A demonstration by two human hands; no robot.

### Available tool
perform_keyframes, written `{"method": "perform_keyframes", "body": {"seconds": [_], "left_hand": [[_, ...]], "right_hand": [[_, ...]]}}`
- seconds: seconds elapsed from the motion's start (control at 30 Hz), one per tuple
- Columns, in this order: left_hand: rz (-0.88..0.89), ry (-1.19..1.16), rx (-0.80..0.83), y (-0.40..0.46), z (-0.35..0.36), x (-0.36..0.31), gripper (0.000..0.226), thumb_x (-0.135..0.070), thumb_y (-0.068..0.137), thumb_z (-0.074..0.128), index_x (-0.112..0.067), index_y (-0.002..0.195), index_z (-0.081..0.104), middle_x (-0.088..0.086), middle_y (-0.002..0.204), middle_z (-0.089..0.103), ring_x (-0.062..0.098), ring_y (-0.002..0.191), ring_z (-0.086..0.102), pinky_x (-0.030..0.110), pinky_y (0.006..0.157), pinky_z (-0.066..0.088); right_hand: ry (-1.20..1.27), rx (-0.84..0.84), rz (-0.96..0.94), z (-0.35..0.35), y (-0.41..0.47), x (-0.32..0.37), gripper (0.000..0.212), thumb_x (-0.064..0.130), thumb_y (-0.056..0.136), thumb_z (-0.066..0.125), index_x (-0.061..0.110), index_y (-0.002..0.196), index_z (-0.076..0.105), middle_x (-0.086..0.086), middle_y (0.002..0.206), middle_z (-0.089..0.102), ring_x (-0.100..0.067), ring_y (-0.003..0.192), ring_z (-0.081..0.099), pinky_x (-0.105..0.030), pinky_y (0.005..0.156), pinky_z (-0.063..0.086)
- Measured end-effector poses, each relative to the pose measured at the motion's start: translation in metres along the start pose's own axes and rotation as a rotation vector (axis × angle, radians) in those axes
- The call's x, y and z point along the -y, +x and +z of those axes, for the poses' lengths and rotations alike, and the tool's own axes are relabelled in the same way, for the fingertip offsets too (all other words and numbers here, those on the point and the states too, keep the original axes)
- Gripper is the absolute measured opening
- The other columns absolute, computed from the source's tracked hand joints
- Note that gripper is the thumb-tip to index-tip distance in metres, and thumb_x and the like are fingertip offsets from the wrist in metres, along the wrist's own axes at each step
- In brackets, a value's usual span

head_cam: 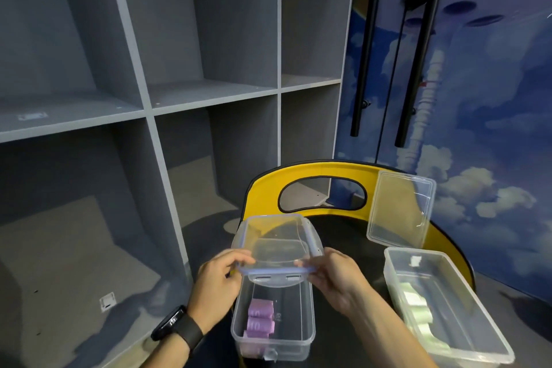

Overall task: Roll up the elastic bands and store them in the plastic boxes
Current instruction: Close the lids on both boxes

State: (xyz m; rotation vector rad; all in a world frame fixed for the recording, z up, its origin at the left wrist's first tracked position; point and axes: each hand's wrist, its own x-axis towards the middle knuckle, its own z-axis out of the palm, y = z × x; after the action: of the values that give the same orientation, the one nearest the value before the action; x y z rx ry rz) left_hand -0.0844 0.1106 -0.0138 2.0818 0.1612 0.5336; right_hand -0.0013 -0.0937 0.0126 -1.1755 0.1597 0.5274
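Both hands, left point(219, 273) and right point(328, 270), pinch the lid point(276, 243) above the near box point(273, 334) of purple rolls point(259, 321); square its corners over the rim before pressing down.

Playroom-like room: grey cubby shelves point(155, 92), sky mural point(484, 134).

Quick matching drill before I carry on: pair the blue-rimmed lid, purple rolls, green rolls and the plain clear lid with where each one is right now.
Things:
1. blue-rimmed lid
2. purple rolls
3. green rolls
4. plain clear lid

Places:
A. in the right box
B. propped against the yellow chair back
C. held by both hands, left hand and right hand
D. in the near box

Pairs: 1-C, 2-D, 3-A, 4-B
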Motion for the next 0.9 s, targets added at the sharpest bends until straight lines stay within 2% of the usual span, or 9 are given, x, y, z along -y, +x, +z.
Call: {"method": "perform_keyframes", "body": {"seconds": [0.1,0.2,0.3,0.37,0.47,0.6,0.7,0.77,0.9], "left_hand": [[-0.087,-0.046,-0.004,-0.005,0.003,0.003,0.046,0.009,0.087,0.05,-0.03,0.081,0.072,-0.015,0.115,0.063,-0.004,0.11,0.056,0.006,0.084,0.041],[-0.239,-0.024,-0.027,-0.003,0.005,0.002,0.026,-0.019,0.094,0.055,-0.031,0.117,0.061,-0.009,0.128,0.053,0.011,0.122,0.05,0.027,0.095,0.043],[-0.488,-0.215,-0.017,0.002,0.008,-0.004,0.053,-0.031,0.095,0.057,-0.018,0.143,0.037,-0.004,0.121,0.052,0.015,0.102,0.055,0.029,0.082,0.046],[-0.561,-0.337,-0.058,0.008,0.008,0.0,0.037,-0.027,0.095,0.058,-0.011,0.128,0.051,0.006,0.11,0.062,0.024,0.093,0.061,0.033,0.077,0.052],[-0.578,-0.361,-0.053,0.008,0.007,0.012,0.012,-0.02,0.092,0.061,-0.011,0.097,0.067,0.013,0.1,0.071,0.035,0.098,0.065,0.043,0.085,0.052],[-0.596,-0.41,0.022,0.009,0.007,0.024,0.027,-0.016,0.088,0.067,-0.01,0.114,0.065,0.015,0.11,0.07,0.027,0.099,0.067,0.041,0.089,0.054],[-0.633,-0.409,0.019,0.008,0.009,0.032,0.05,-0.015,0.086,0.07,-0.003,0.132,0.051,0.013,0.118,0.066,0.026,0.102,0.066,0.036,0.085,0.054],[-0.646,-0.397,0.026,0.007,0.009,0.037,0.046,-0.014,0.087,0.069,-0.003,0.128,0.052,0.012,0.117,0.065,0.025,0.101,0.066,0.033,0.081,0.054],[-0.652,-0.384,0.06,0.005,0.01,0.04,0.037,-0.01,0.087,0.068,-0.007,0.121,0.054,0.011,0.113,0.066,0.027,0.102,0.065,0.04,0.09,0.052]], "right_hand": [[0.027,0.005,0.022,-0.004,-0.005,-0.008,0.02,-0.019,0.084,0.052,-0.004,0.098,0.052,-0.028,0.095,0.062,-0.024,0.061,0.07,-0.024,0.043,0.052],[0.043,0.008,0.017,-0.006,-0.009,-0.014,0.033,-0.02,0.084,0.05,0.002,0.109,0.053,-0.02,0.094,0.06,-0.028,0.071,0.07,-0.033,0.061,0.054],[0.051,0.039,0.018,-0.006,-0.015,-0.019,0.042,-0.022,0.081,0.051,0.005,0.113,0.051,-0.018,0.093,0.057,-0.031,0.076,0.068,-0.038,0.072,0.057],[0.068,0.058,0.035,-0.008,-0.017,-0.021,0.047,-0.024,0.079,0.05,0.004,0.117,0.049,-0.018,0.094,0.056,-0.033,0.078,0.067,-0.045,0.083,0.056],[-0.01,0.03,0.067,-0.013,-0.016,-0.026,0.041,-0.024,0.077,0.046,0.001,0.108,0.053,-0.018,0.093,0.057,-0.028,0.077,0.067,-0.037,0.073,0.058],[-0.153,-0.045,0.059,-0.02,-0.008,-0.03,0.018,-0.017,0.074,0.047,-0.003,0.07,0.057,-0.018,0.079,0.055,-0.029,0.076,0.057,-0.035,0.068,0.046],[-0.204,-0.097,0.07,-0.023,0.0,-0.032,0.01,0.005,0.088,0.06,-0.004,0.087,0.064,-0.015,0.068,0.063,-0.026,0.067,0.063,-0.033,0.065,0.053],[-0.255,-0.133,0.058,-0.024,0.008,-0.035,0.017,0.015,0.09,0.065,-0.002,0.091,0.061,-0.013,0.065,0.058,-0.026,0.063,0.059,-0.036,0.066,0.052],[-0.381,-0.17,0.063,-0.024,0.018,-0.042,0.025,0.022,0.089,0.068,0.001,0.102,0.064,-0.015,0.082,0.062,-0.028,0.074,0.058,-0.042,0.077,0.056]]}}
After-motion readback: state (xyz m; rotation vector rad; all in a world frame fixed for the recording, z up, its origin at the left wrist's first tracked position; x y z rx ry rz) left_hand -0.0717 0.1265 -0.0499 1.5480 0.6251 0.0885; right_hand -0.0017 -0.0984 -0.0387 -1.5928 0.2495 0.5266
